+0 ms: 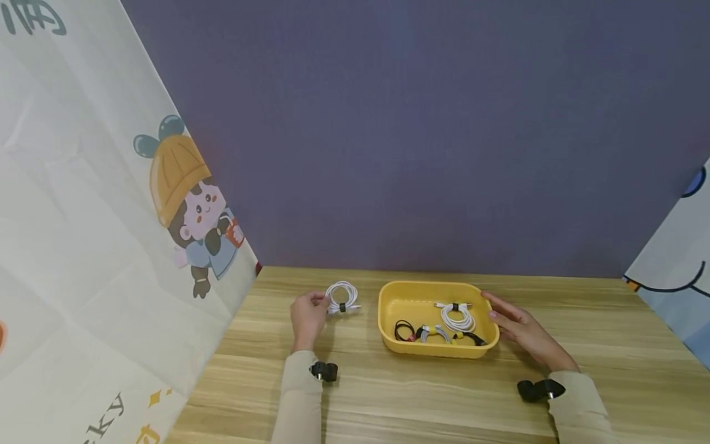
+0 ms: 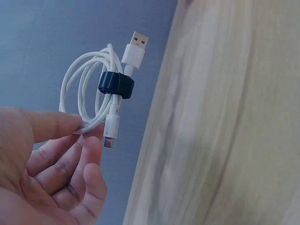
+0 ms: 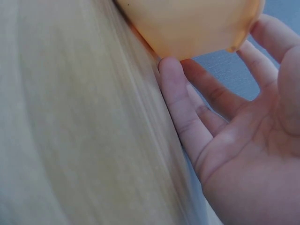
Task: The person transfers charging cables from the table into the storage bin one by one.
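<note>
My left hand (image 1: 309, 317) pinches a coiled white USB cable (image 1: 342, 297) between thumb and forefinger, to the left of the yellow basket (image 1: 435, 350). In the left wrist view a black strap (image 2: 116, 85) binds the coil, and both plugs show. My right hand (image 1: 524, 333) touches the basket's right end with fairly straight fingers, some at the rim and some low on the wall. Inside the basket lie another coiled white cable (image 1: 458, 319), a thin black cable (image 1: 403, 330), a grey cable with a yellow tie (image 1: 434, 333) and a black cable (image 1: 474, 338).
The wooden table (image 1: 399, 401) reaches back to a dark blue-grey panel (image 1: 421, 135). A white printed sheet (image 1: 83, 203) with a cartoon figure hangs at the left, and another printed sheet (image 1: 677, 246) stands at the right. Each wrist wears a small black camera mount.
</note>
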Motion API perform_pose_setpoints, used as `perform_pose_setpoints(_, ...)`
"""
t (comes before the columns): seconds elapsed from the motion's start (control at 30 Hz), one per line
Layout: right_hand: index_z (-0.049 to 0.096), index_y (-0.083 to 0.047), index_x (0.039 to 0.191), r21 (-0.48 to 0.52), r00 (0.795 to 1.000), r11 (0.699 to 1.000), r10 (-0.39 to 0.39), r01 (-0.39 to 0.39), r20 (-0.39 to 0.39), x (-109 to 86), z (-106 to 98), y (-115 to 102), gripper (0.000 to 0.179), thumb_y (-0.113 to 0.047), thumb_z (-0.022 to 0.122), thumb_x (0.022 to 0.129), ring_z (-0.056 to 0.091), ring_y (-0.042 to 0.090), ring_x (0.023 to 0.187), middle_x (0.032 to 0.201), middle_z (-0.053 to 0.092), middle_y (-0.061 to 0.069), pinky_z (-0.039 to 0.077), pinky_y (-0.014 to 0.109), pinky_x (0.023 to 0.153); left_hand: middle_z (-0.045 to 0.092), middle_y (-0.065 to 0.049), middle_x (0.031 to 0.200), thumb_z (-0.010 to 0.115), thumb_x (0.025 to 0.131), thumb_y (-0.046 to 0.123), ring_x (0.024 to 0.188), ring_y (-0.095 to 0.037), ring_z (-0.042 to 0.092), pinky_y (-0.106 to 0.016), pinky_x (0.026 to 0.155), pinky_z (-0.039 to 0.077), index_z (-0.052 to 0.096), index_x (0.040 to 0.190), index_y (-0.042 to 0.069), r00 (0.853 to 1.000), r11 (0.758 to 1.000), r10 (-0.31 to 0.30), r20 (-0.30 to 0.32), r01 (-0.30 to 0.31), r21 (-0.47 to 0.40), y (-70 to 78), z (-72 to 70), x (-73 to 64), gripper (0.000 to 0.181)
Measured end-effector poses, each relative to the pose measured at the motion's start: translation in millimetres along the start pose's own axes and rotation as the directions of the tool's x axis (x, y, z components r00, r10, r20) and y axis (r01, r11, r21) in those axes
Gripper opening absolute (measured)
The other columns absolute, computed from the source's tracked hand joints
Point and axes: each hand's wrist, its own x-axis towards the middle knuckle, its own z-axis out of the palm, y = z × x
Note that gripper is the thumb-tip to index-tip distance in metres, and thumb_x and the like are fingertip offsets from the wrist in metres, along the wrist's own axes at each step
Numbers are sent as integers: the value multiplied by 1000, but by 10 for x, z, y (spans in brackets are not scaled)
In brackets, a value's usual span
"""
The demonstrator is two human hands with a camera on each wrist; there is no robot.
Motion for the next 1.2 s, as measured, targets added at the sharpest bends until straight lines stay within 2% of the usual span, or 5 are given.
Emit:
perform_pose_setpoints(0.4, 27, -20, 164, 4, 1000, 1000, 6, -6, -10, 3, 2, -4, 61, -36, 49, 109, 48, -23, 114, 169, 16, 23, 59, 35, 95, 78, -11, 89, 75, 93, 15, 70, -16, 71, -27, 63, 56, 80, 97, 6, 1000, 1000, 8, 11, -8, -10, 136, -7, -34, 11)
perform_pose_setpoints(0.63, 25, -17, 164, 23, 999, 999, -33, 33, 12, -28, -3, -30, 60, -32, 48, 110, 49, -20, 116, 169, 15, 24, 58, 30, 94, 77, -11, 87, 75, 92, 14, 67, -15, 70, -26, 60, 55, 80, 97, 5, 1000, 1000, 23, 6, -22, -21, 185, 2, -50, 11)
perform_pose_setpoints(0.83, 25, -17, 164, 13, 999, 1000, -28, 27, 19, -24, 0, -28, 60, -31, 47, 110, 48, -21, 116, 169, 15, 24, 59, 33, 94, 77, -13, 85, 76, 91, 13, 65, -16, 71, -27, 57, 54, 80, 96, 5, 999, 998, 39, 2, -39, -39, 224, -1, -78, 10)
perform_pose_setpoints(1.2, 26, -20, 164, 18, 1000, 1000, -18, 17, 12, -15, -2, -24, 60, -33, 48, 110, 48, -20, 117, 169, 16, 24, 58, 29, 94, 76, -12, 85, 76, 91, 14, 65, -14, 68, -27, 57, 55, 79, 97, 4, 998, 997, 63, 5, -62, -50, 278, 3, -86, 12)
